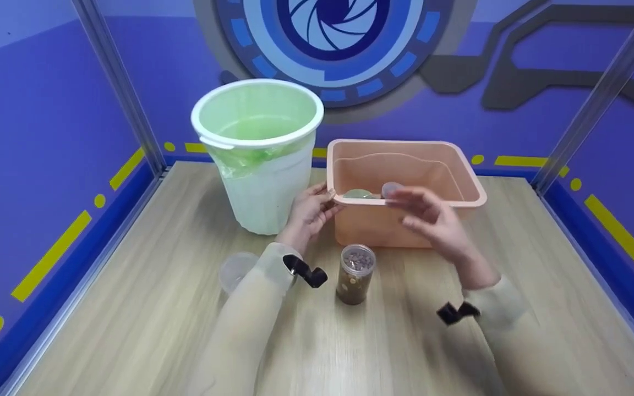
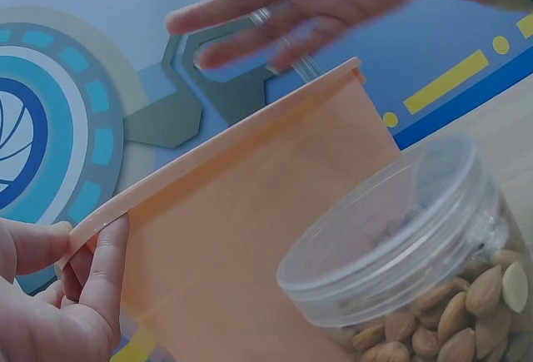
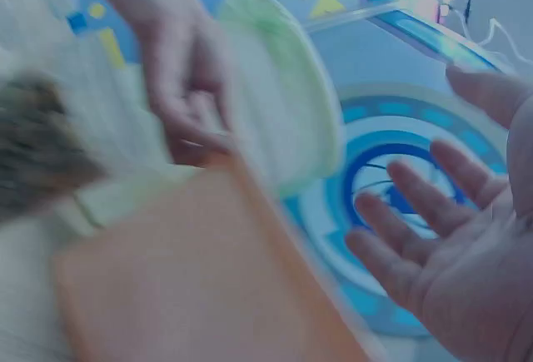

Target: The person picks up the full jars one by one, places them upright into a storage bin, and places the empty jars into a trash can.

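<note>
A peach plastic bin (image 1: 388, 225) stands on the table. My left hand (image 1: 307, 213) grips its front left corner, thumb on one side of the rim and fingers under it in the left wrist view. Over the right part of the front rim is my right hand (image 1: 438, 223), fingers spread and holding nothing. Inside the bin lie a pale green round item (image 1: 359, 194) and a clear round one (image 1: 392, 190), mostly hidden by the front wall. Between my forearms stands an uncapped clear jar (image 1: 354, 283) of almonds (image 2: 454, 320).
A white trash bin (image 1: 264, 187) with a green liner (image 1: 245, 159) stands at the back left, close to my left hand. On the table (image 1: 146, 286) lies a clear round lid (image 1: 234, 269), partly covered by my left forearm. Blue printed walls (image 1: 31, 137) enclose the table.
</note>
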Demonstrator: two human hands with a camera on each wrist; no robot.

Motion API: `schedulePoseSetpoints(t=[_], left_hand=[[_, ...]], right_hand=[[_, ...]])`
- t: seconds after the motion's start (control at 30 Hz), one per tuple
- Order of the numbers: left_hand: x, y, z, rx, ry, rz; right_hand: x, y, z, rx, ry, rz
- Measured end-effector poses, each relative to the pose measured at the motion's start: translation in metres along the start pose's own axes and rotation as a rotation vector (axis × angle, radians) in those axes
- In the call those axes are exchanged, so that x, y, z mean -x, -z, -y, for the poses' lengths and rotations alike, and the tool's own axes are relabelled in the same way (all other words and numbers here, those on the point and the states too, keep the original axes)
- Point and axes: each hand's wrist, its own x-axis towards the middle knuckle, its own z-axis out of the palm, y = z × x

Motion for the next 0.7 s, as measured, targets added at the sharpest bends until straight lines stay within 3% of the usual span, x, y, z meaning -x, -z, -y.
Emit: schedulePoseSetpoints(t=[0.13,0.23,0.47,0.7], left_hand=[[0.000,0.000,0.000,0.001,0.002,0.009],[0.000,0.000,-0.002,0.002,0.002,0.000],[0.000,-0.001,-0.002,0.007,0.013,-0.010],[0.000,0.000,-0.001,0.008,0.011,0.003]], right_hand=[[0.023,-0.017,-0.031,-0.014,-0.070,0.149],[0.031,-0.030,-0.054,0.002,-0.143,0.187],[0.038,-0.053,-0.086,0.081,-0.239,0.148],[0.039,-0.060,-0.093,0.137,-0.261,0.077]])
